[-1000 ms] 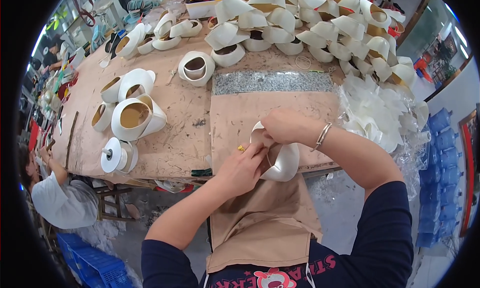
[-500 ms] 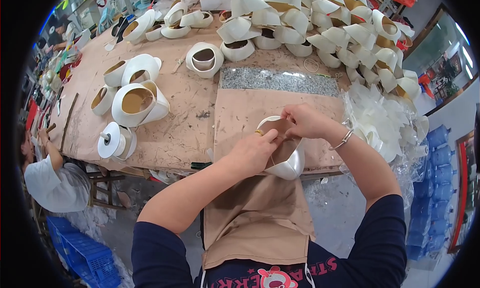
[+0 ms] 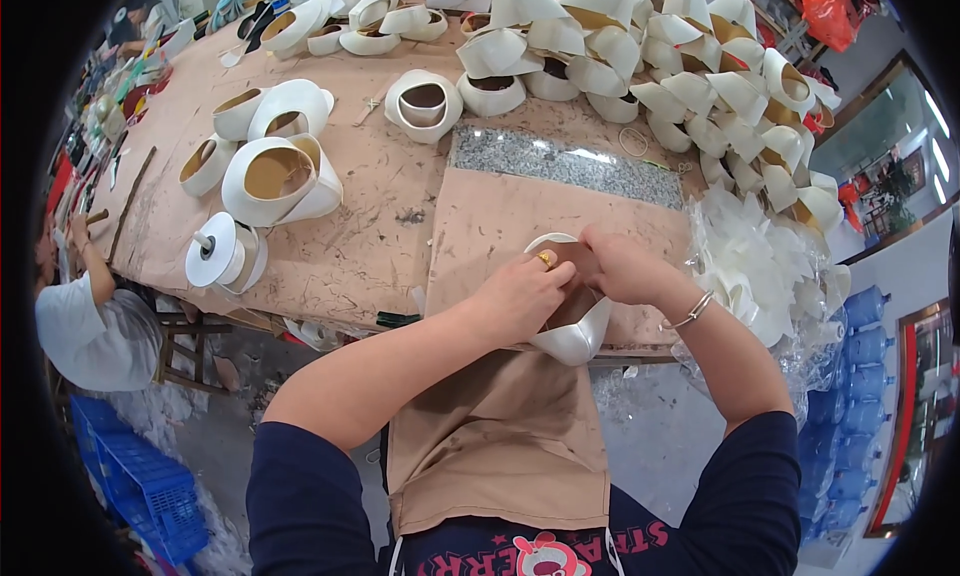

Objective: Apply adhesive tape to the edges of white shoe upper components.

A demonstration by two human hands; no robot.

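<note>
Right fingers [image 3: 594,260] have shifted rightward; they and left fingers [image 3: 560,274] grip the white shoe upper [image 3: 575,340] between them.

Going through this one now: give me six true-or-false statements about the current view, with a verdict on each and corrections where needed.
1. The left hand and right hand are both on a white hollow piece. True.
2. A yellow ring is on the right hand. False: it is on the left hand.
3. A heap of thin white pieces lies right of the hands. True.
4. The white spool stands right of the hands. False: it stands to their left.
5. The floor crate at lower left is red. False: it is blue.
6. A grey speckled slab lies beyond the hands. True.
</note>
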